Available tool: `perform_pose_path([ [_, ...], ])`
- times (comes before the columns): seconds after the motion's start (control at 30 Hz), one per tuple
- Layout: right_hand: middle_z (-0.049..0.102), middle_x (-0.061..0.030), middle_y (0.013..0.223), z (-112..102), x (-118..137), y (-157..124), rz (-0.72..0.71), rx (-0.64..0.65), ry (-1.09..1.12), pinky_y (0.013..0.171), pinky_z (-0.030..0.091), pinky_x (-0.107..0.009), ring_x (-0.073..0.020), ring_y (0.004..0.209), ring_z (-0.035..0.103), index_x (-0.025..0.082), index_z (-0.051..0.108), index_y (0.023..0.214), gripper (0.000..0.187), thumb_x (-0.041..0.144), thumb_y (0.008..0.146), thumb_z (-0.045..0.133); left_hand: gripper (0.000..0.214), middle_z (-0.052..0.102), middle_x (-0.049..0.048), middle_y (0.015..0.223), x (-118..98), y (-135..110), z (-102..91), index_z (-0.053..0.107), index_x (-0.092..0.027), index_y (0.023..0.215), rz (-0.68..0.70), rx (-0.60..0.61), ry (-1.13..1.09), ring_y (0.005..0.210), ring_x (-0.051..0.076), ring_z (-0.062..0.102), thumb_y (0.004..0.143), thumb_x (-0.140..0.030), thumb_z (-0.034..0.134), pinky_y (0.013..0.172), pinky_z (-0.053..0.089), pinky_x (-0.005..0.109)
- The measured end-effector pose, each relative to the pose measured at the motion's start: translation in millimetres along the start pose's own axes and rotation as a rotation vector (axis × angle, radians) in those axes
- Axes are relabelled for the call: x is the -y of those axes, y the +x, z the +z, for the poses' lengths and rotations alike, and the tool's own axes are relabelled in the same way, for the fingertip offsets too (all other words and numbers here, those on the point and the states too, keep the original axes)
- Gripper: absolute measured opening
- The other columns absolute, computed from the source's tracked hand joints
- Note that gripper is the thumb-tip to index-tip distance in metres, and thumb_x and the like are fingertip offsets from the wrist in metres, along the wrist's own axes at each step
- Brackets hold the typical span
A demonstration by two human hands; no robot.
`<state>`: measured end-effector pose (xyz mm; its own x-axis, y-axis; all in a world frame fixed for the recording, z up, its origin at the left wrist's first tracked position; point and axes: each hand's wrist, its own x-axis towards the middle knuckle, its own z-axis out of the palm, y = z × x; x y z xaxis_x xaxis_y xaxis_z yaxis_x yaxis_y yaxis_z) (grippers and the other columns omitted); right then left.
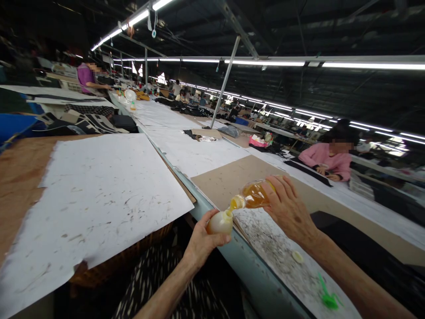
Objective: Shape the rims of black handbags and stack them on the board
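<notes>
My right hand [288, 206] is wrapped around a clear plastic bottle [254, 195] of amber liquid, tipped so its mouth points down to the left. Right below that mouth is the opening of a small whitish bottle [221, 223], and yellow liquid shows between the two. My left hand [202, 241] grips the small bottle by its side near the table edge; some amber shows low in it. On the stained white sheet to the right lie a pale round cap [297, 257] and a bright green nozzle piece [327, 294].
A bluish-green table edge [212, 208] runs diagonally past my hands. Brown board [232, 173] and dark cloth [352, 235] lie on the right. White paper [109, 186] covers the left table. A person in pink [332, 159] and one in purple [86, 77] work nearby.
</notes>
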<state>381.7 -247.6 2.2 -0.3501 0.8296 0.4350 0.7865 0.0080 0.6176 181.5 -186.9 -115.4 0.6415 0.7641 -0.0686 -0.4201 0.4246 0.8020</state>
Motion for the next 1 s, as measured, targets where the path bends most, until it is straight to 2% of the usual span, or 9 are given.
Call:
perform_pose_path([
  [0.57, 0.045, -0.0194, 0.117, -15.6, -3.9, 7.3, -0.048, -0.081, -0.037, 0.095, 0.031, -0.053, -0.03, 0.116, 0.035, 0.009, 0.047, 0.111, 0.034, 0.015, 0.078, 0.048, 0.067, 0.058, 0.0022, 0.085, -4.3, -5.5, 1.0, 0.047, -0.014, 0.107, 0.012, 0.007, -0.03, 0.072, 0.013, 0.051, 0.046, -0.012, 0.074, 0.063, 0.041, 0.021],
  [1.0, 0.045, -0.0196, 0.118, -20.6, -6.3, 10.0, -0.056, -0.069, -0.025, 0.096, 0.029, -0.054, -0.0307, 0.117, 0.033, 0.009, 0.047, 0.111, 0.034, 0.015, 0.078, 0.048, 0.07, 0.06, 0.0031, 0.086, -2.7, -6.9, -0.1, 0.049, -0.015, 0.108, 0.003, 0.005, -0.042, 0.073, 0.015, 0.053, 0.043, -0.014, 0.077, 0.064, 0.042, 0.022],
])
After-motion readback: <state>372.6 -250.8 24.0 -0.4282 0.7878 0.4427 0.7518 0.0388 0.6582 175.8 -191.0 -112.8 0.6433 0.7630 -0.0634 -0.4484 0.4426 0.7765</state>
